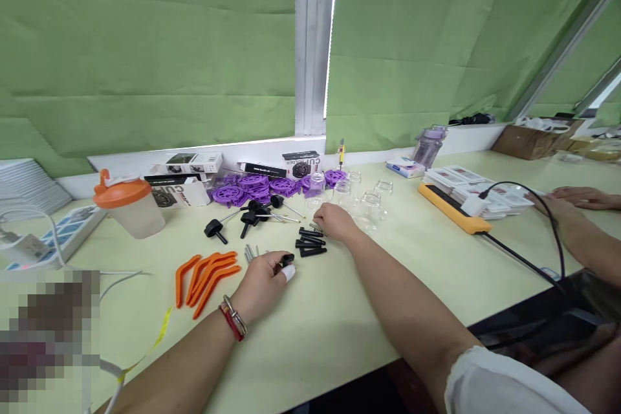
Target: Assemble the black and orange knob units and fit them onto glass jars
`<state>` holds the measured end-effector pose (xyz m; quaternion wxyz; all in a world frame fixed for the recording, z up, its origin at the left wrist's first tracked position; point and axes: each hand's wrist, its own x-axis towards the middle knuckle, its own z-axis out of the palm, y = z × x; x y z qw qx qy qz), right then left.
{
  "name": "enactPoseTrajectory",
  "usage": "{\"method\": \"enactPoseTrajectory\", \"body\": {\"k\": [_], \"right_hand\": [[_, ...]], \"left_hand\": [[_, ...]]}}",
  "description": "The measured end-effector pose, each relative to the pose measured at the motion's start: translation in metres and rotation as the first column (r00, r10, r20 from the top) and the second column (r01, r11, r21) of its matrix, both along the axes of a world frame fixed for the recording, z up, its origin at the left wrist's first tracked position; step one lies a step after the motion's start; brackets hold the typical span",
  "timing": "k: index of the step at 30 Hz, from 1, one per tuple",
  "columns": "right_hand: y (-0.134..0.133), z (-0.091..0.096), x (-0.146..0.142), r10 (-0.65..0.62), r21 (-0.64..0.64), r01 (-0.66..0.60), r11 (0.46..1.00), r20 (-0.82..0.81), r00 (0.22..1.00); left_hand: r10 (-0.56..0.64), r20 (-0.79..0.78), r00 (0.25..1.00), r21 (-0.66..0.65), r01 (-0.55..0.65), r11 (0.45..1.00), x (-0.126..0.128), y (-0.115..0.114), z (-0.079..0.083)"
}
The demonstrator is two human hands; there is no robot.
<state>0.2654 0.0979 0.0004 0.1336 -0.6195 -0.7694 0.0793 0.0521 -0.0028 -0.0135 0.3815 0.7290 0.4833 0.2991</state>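
My left hand [266, 281] is closed around a small black plastic part [287, 260], with a white covering on the thumb. My right hand [336, 221] reaches farther in, fingers bent together over small metal springs [316, 228]; whether a spring is between the fingertips is hidden. Just below them lie several black tubes [310, 242]. Thin metal pins [250, 252] lie beyond my left hand. Orange angled handles [206, 281] are grouped to its left. Behind are black knobs with metal rods [252, 213], purple wheel-like plastic pieces [257, 187] and clear glass cups [371, 200].
An orange-lidded shaker bottle [130, 207] and a power strip [72, 236] stand left. Small boxes [182, 191] line the wall. On the right are a yellow-edged power strip [453, 209], stacked printed cards [478, 187], a purple bottle [429, 145] and another person's arm [577, 226].
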Motion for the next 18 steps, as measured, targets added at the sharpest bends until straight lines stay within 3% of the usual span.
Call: {"method": "enactPoseTrajectory", "body": {"k": [11,18], "right_hand": [[0.018,-0.012,-0.008,-0.055,-0.077,0.052,0.996,-0.032,0.998],[0.016,-0.008,-0.007,-0.072,-0.038,0.066,0.997,-0.188,0.979]], "left_hand": [[0.007,-0.008,1.0,0.007,-0.007,1.0,-0.001,0.003,-0.005],[-0.011,0.0,1.0,-0.012,0.011,1.0,-0.003,0.002,-0.006]]}}
